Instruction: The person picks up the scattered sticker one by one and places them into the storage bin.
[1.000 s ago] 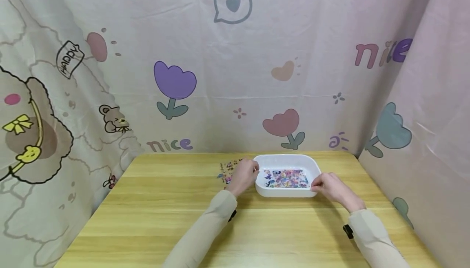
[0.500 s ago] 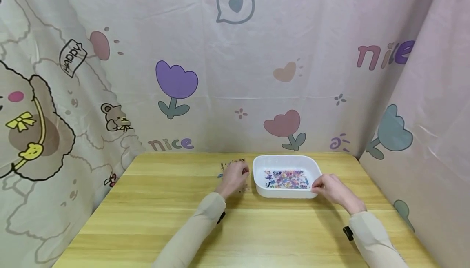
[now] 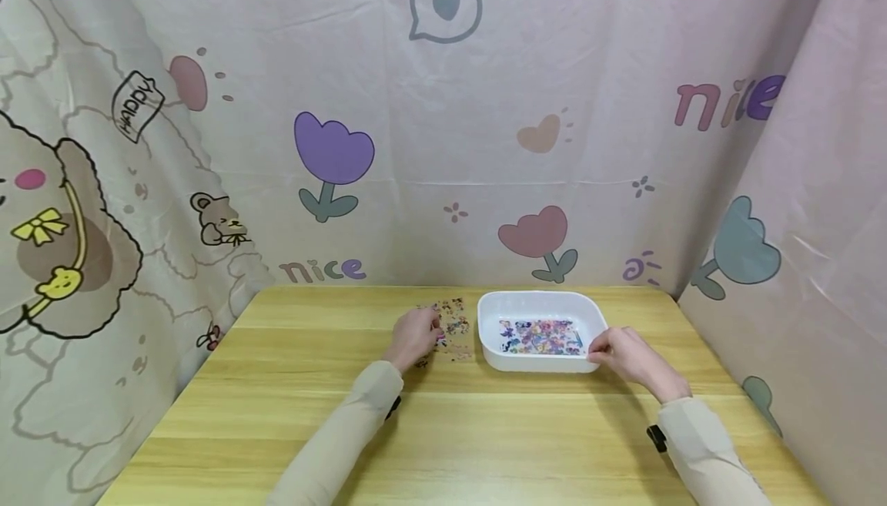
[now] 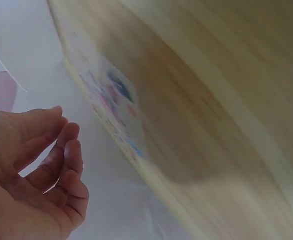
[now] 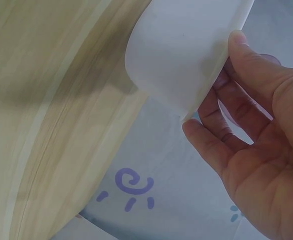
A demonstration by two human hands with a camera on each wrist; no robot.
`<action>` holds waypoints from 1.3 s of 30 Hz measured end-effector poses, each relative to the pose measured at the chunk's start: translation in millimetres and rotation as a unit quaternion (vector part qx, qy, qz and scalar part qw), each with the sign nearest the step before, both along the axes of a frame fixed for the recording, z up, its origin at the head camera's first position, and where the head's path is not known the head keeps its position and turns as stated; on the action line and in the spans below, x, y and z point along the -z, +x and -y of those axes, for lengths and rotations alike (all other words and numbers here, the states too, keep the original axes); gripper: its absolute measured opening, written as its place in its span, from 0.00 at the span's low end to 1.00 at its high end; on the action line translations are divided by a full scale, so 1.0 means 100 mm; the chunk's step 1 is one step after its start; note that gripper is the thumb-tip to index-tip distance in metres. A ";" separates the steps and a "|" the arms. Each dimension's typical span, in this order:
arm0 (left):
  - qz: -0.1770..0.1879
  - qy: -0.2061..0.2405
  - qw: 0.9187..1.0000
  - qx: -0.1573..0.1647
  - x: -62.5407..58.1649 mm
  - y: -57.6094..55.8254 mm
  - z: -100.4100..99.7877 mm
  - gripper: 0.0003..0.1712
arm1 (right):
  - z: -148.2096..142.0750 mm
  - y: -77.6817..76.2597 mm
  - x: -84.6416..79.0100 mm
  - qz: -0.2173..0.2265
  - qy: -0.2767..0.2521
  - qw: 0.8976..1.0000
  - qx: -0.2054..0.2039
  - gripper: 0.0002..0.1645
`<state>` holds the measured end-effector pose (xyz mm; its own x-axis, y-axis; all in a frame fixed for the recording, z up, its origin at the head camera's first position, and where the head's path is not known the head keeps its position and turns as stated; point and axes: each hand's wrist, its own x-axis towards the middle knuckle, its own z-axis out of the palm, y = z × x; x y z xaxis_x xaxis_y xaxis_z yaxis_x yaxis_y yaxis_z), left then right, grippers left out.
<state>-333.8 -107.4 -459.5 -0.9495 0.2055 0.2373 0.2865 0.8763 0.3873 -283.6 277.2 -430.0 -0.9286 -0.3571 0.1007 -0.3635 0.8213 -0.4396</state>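
My left hand (image 3: 413,335) hovers at the left side of a clear sticker sheet (image 3: 456,327) with small coloured prints, flat near the table's back edge. In the left wrist view, the thumb and fingertips of that hand (image 4: 36,175) come close together, fingers loosely bent, with nothing visible between them. To the sheet's right stands a white rectangular plastic tray (image 3: 540,364). Colourful stickers (image 3: 543,336) lie on its floor. My right hand (image 3: 632,355) pinches the tray's front right corner, the thumb on the rim and the fingers against the wall, as the right wrist view shows.
The wood-grain table (image 3: 513,444) stretches toward me in front of both hands. Behind it hangs a pale curtain (image 3: 430,144) printed with flowers and words, with further curtain on either side. A dark strap piece (image 3: 656,439) shows at the right cuff.
My left hand has moved left, from the tray's left rim across the sticker sheet to its left side, uncovering more of the sheet. The right hand and the tray stay put.
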 end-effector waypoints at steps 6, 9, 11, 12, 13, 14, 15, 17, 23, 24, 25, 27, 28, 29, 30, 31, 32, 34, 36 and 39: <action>0.043 -0.012 0.998 -0.036 0.03 -0.04 0.15 0.08 | 0.01 0.00 -0.01 0.007 -0.002 1.000 0.000 0.03; 0.062 -0.019 0.996 -0.055 0.06 -0.07 0.23 0.13 | 0.00 0.00 -0.01 0.004 -0.002 1.000 -0.004 0.03; 0.073 -0.024 0.995 -0.066 0.08 -0.08 0.27 0.14 | 0.00 -0.01 0.00 0.002 -0.003 1.000 -0.005 0.03; 0.076 -0.031 0.994 -0.070 0.08 -0.09 0.29 0.15 | 0.01 -0.01 0.01 0.002 -0.003 1.000 -0.006 0.03; 0.079 -0.038 0.993 -0.074 0.09 -0.09 0.31 0.17 | 0.01 -0.01 0.01 0.001 -0.002 1.000 -0.007 0.03; 0.083 -0.046 0.993 -0.077 0.09 -0.09 0.32 0.18 | 0.01 -0.01 0.01 0.002 -0.003 1.000 -0.006 0.03; 0.085 -0.053 0.992 -0.078 0.08 -0.09 0.34 0.19 | 0.01 -0.01 0.01 0.003 -0.003 1.000 -0.005 0.03; 0.090 -0.062 0.991 -0.077 0.08 -0.10 0.36 0.20 | 0.02 -0.01 0.02 0.003 -0.003 1.000 -0.005 0.03; 0.103 -0.024 0.993 -0.049 0.08 -0.17 0.35 0.17 | 0.02 0.00 0.00 0.002 -0.002 1.000 0.002 0.03; 0.104 -0.017 0.993 -0.046 0.08 -0.18 0.35 0.17 | 0.02 0.00 0.00 0.002 -0.002 1.000 0.006 0.03; 0.109 -0.009 0.993 -0.045 0.07 -0.19 0.34 0.17 | 0.02 0.00 0.00 0.000 0.000 1.000 0.006 0.03; 0.112 -0.002 0.993 -0.046 0.06 -0.20 0.34 0.17 | 0.02 0.00 0.00 0.000 0.001 1.000 0.008 0.03; 0.113 -0.001 0.992 -0.047 0.05 -0.21 0.34 0.17 | 0.02 0.01 0.00 0.000 0.000 1.000 0.007 0.03; 0.116 0.000 0.992 -0.048 0.05 -0.20 0.35 0.17 | 0.02 0.01 0.00 0.000 -0.001 1.000 0.006 0.03; 0.118 -0.001 0.992 -0.049 0.06 -0.21 0.36 0.17 | 0.02 0.01 0.00 0.000 -0.002 1.000 0.006 0.02; 0.117 -0.004 0.992 -0.049 0.05 -0.19 0.36 0.18 | 0.02 0.01 0.00 -0.003 -0.001 1.000 0.003 0.02; 0.119 -0.006 0.992 -0.050 0.05 -0.19 0.37 0.18 | 0.02 0.02 0.00 -0.006 -0.001 1.000 0.000 0.02; 0.126 -0.008 0.991 -0.054 0.05 -0.18 0.38 0.18 | 0.02 0.02 0.00 -0.012 0.000 1.000 -0.005 0.02; 0.132 -0.009 0.989 -0.058 0.05 -0.18 0.39 0.19 | 0.02 0.02 0.00 -0.019 0.003 1.000 -0.012 0.02; 0.138 -0.010 0.988 -0.061 0.07 -0.20 0.40 0.19 | 0.02 0.01 0.00 -0.020 0.002 1.000 -0.006 0.02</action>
